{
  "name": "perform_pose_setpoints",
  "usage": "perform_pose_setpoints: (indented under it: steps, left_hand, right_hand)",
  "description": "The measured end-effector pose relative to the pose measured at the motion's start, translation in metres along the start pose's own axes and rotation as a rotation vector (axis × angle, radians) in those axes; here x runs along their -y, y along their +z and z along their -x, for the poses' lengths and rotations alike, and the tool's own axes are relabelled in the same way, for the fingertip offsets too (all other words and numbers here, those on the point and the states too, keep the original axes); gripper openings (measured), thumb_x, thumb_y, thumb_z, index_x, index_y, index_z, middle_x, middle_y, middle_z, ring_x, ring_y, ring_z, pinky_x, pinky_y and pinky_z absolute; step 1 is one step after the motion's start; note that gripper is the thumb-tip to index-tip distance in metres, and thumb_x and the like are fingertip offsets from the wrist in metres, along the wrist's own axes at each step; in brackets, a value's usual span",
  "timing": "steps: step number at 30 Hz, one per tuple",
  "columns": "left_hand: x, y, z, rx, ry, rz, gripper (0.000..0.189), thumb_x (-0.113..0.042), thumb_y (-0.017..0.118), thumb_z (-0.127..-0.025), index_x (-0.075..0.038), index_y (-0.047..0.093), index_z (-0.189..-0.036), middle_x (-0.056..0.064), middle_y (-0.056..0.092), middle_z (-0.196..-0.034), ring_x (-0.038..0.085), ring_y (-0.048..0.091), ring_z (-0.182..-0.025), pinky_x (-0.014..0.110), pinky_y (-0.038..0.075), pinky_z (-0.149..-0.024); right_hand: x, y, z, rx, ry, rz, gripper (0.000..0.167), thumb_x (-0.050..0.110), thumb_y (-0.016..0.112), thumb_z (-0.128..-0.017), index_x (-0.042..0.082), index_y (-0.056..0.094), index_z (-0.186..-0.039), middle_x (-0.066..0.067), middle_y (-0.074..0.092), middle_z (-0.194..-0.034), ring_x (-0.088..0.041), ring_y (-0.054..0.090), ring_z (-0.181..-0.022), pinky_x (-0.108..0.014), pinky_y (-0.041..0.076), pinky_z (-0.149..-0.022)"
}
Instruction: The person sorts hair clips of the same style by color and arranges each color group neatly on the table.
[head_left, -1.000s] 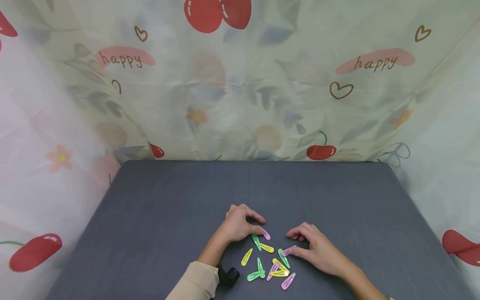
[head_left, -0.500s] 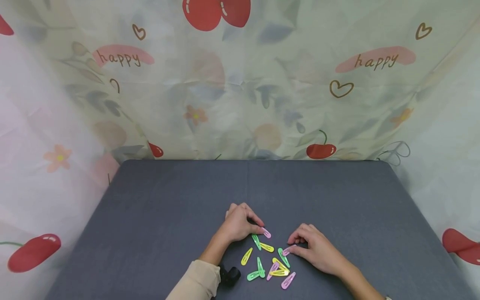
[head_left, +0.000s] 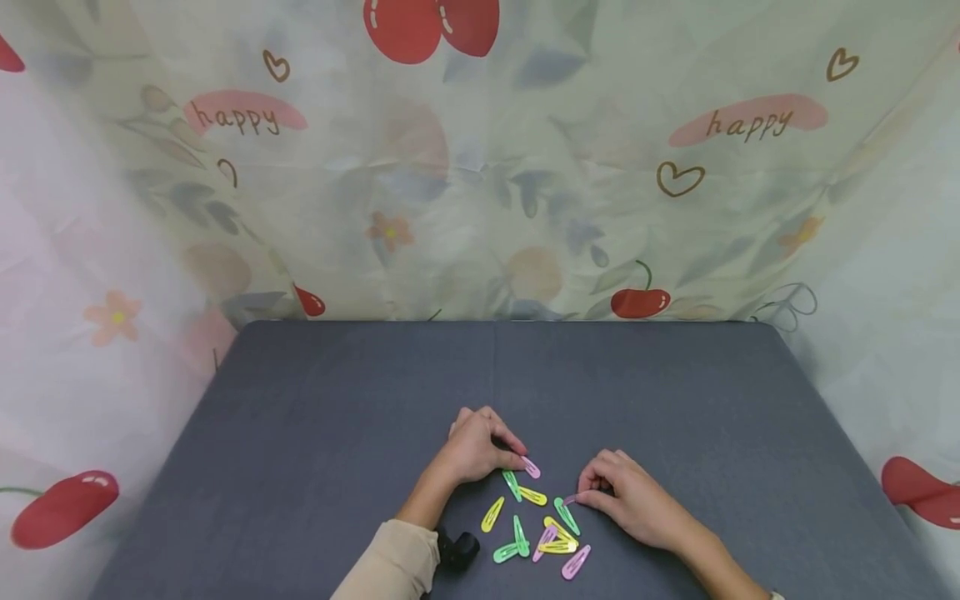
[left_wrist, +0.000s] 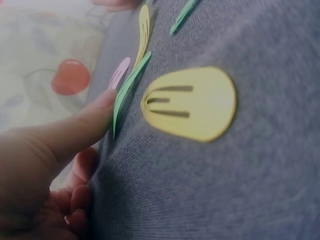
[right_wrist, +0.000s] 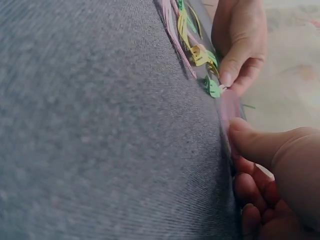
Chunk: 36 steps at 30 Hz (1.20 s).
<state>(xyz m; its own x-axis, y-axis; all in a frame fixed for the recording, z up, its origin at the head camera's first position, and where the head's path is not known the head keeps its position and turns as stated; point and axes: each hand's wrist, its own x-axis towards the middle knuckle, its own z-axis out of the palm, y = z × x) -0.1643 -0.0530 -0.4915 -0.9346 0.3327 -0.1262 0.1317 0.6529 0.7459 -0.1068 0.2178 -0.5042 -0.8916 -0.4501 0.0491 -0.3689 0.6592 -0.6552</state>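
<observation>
Several snap hair clips in pink, green and yellow lie on the dark grey table. My left hand pinches a pink hair clip by one end between thumb and fingers; a green clip lies right below the thumb. My right hand grips another pink hair clip between thumb and curled fingers. In the head view that clip shows as a thin sliver over the top of a green clip. A yellow clip looms large in the left wrist view.
Toward the front, yellow clips overlap a pink one, and two green clips cross. A lone pink clip lies nearest the front. A black wrist camera sits by the left sleeve. Patterned cloth hangs behind the table.
The pink clip in my right hand has tilted from flat to nearly edge-on, and the right fingers have drawn slightly closer to the thumb. My left hand stays nearly still.
</observation>
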Motion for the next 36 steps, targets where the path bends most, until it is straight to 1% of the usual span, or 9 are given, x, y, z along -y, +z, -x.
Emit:
perform_pose_setpoints:
  steps: [5,9,13,17,20,26,30,32,36]
  left_hand:
    - [0.003,0.001,0.002,0.008,0.025,-0.007,0.011,-0.028,0.092,-0.075,-0.027,0.084,-0.082,-0.009,0.057,-0.09,0.015,0.039,-0.093,0.035,0.031,-0.082]
    - [0.004,0.002,0.003,0.01,0.018,-0.004,0.01,-0.029,0.091,-0.075,-0.029,0.084,-0.082,-0.01,0.057,-0.09,0.014,0.039,-0.093,0.033,0.031,-0.08]
    - [0.004,0.002,0.002,0.011,0.015,-0.003,0.01,-0.03,0.091,-0.075,-0.03,0.083,-0.081,-0.01,0.057,-0.09,0.014,0.039,-0.093,0.033,0.031,-0.079]
    - [0.004,0.001,0.001,0.017,0.019,-0.007,0.01,-0.031,0.091,-0.075,-0.03,0.083,-0.081,-0.01,0.057,-0.09,0.014,0.039,-0.093,0.033,0.03,-0.079]
    - [0.004,0.0,0.001,0.013,0.028,-0.001,0.01,-0.03,0.092,-0.075,-0.029,0.084,-0.082,-0.009,0.057,-0.09,0.014,0.039,-0.092,0.033,0.03,-0.08]
    - [0.005,0.0,0.0,0.014,0.024,0.008,0.011,-0.03,0.092,-0.075,-0.029,0.084,-0.081,-0.009,0.057,-0.09,0.015,0.039,-0.092,0.034,0.029,-0.08]
    - [0.006,0.0,-0.001,0.015,0.021,0.011,0.011,-0.03,0.092,-0.074,-0.03,0.083,-0.08,-0.01,0.057,-0.09,0.015,0.039,-0.093,0.034,0.029,-0.08]
    - [0.006,0.0,-0.001,0.014,0.025,0.008,0.011,-0.03,0.092,-0.074,-0.03,0.083,-0.08,-0.01,0.057,-0.09,0.015,0.039,-0.093,0.034,0.029,-0.08]
    - [0.007,0.0,-0.001,0.008,0.026,0.01,0.011,-0.03,0.092,-0.074,-0.029,0.083,-0.08,-0.01,0.057,-0.09,0.015,0.039,-0.094,0.035,0.029,-0.081]
  right_hand:
    - [0.002,-0.005,0.001,0.035,0.087,-0.07,0.011,0.033,0.072,-0.094,0.03,0.064,-0.088,0.013,0.056,-0.078,0.0,0.049,-0.073,-0.02,0.043,-0.064]
    - [0.002,-0.01,-0.001,0.045,0.119,-0.134,0.008,0.03,0.073,-0.094,0.025,0.067,-0.092,0.009,0.061,-0.078,0.0,0.053,-0.068,-0.021,0.046,-0.062]
    - [0.001,-0.014,-0.006,-0.009,0.117,-0.159,0.004,0.027,0.074,-0.094,0.025,0.072,-0.098,0.009,0.065,-0.081,-0.001,0.055,-0.068,-0.021,0.048,-0.062]
    - [0.003,-0.021,-0.013,-0.065,0.113,-0.164,0.005,0.024,0.075,-0.093,0.022,0.074,-0.097,0.008,0.067,-0.081,-0.002,0.056,-0.067,-0.021,0.048,-0.062]
    - [0.004,-0.028,-0.019,-0.091,0.149,-0.172,0.006,0.024,0.076,-0.093,0.019,0.073,-0.097,0.006,0.068,-0.08,-0.004,0.058,-0.066,-0.022,0.049,-0.062]
    - [-0.003,-0.045,-0.031,-0.151,0.239,-0.211,0.016,0.018,0.075,-0.093,0.019,0.071,-0.109,0.0,0.07,-0.082,-0.02,0.063,-0.071,-0.025,0.049,-0.064]
    - [-0.01,-0.055,-0.039,-0.192,0.303,-0.233,0.02,0.022,0.074,-0.095,0.017,0.07,-0.114,-0.007,0.07,-0.083,-0.027,0.061,-0.074,-0.026,0.046,-0.065]
    - [-0.015,-0.059,-0.043,-0.207,0.32,-0.231,0.021,0.024,0.073,-0.095,0.015,0.07,-0.115,-0.011,0.071,-0.084,-0.027,0.059,-0.073,-0.027,0.044,-0.064]
    - [-0.024,-0.067,-0.053,-0.234,0.325,-0.191,0.024,0.026,0.072,-0.096,0.013,0.07,-0.116,-0.015,0.072,-0.085,-0.02,0.055,-0.068,-0.027,0.041,-0.062]
